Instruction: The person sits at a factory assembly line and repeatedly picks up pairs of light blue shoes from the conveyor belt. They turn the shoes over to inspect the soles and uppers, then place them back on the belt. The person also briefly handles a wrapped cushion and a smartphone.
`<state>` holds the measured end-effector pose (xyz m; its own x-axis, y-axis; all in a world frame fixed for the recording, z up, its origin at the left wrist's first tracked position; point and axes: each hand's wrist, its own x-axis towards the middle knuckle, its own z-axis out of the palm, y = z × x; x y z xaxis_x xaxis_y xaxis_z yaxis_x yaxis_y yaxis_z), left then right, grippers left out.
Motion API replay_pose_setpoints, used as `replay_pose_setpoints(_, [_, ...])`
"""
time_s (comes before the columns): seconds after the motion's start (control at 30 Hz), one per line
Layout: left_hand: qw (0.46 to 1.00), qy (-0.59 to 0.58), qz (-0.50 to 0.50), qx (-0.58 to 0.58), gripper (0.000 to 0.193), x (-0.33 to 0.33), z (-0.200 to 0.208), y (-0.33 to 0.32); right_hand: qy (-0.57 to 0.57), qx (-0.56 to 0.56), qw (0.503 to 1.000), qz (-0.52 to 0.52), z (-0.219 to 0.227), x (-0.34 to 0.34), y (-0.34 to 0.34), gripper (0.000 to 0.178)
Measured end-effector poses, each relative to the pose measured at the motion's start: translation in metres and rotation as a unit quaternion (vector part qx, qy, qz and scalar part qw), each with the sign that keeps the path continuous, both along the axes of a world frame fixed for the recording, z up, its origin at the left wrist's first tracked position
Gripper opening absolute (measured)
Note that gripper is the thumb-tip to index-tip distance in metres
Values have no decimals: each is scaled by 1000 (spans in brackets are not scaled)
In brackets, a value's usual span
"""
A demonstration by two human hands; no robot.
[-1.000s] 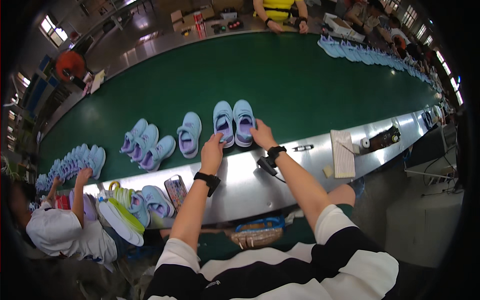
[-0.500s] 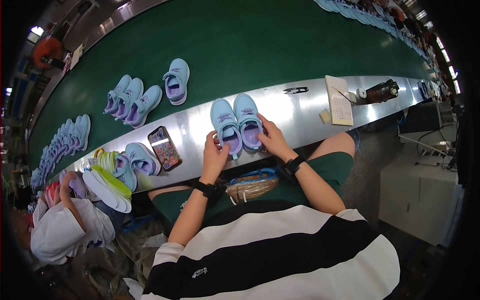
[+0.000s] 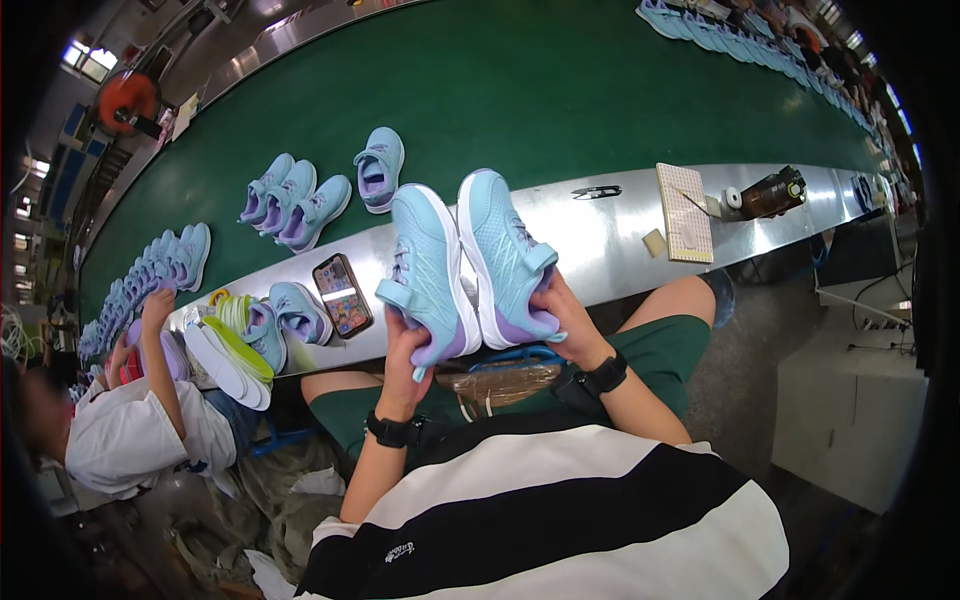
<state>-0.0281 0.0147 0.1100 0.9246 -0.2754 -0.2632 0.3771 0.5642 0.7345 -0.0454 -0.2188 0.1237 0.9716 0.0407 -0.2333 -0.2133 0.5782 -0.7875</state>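
Note:
A pair of light blue and lilac sneakers is raised in front of me, turned on their sides with the white soles facing each other. My left hand (image 3: pixel 405 358) grips the left sneaker (image 3: pixel 428 262) at its collar, fingers partly hidden inside. In the same way my right hand (image 3: pixel 572 322) holds the right sneaker (image 3: pixel 500 255) by its opening. The soles touch or nearly touch along the middle. Beneath them lies the metal edge (image 3: pixel 590 235) of the work table.
Left of me are a phone (image 3: pixel 342 295), two sneakers (image 3: pixel 298 312) and pale insoles (image 3: pixel 228 365). More sneakers (image 3: pixel 310 212) stand on the green belt (image 3: pixel 520 90). Small snips (image 3: pixel 597 192), a paper pad (image 3: pixel 684 212) and a dark bottle (image 3: pixel 772 192) lie rightward. A co-worker (image 3: pixel 150 430) sits at left.
Both sneakers have come up off the metal surface toward me and been rolled from upright onto their sides, soles together. The co-worker's arm has risen.

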Motion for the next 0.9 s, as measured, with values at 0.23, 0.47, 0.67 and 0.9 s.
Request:
replay_pose_setpoints(0.23, [718,-438,115,530,68,10,28,2,-269,-582,761,-102,21,-5,-9,66])
replay_pose_setpoints(0.47, [985,-37,-28,163,66,26,55,-7,-15,-199,980,-15,48,16,9,64])
replay_pose_setpoints(0.67, [989,101,-10,112,61,45,66,-22,83,-116,990,19,61,39,12,68])
replay_pose_setpoints(0.9, [964,-44,-71,250,60,35,-1,-7,44,-375,924,52,-10,14,-4,65])
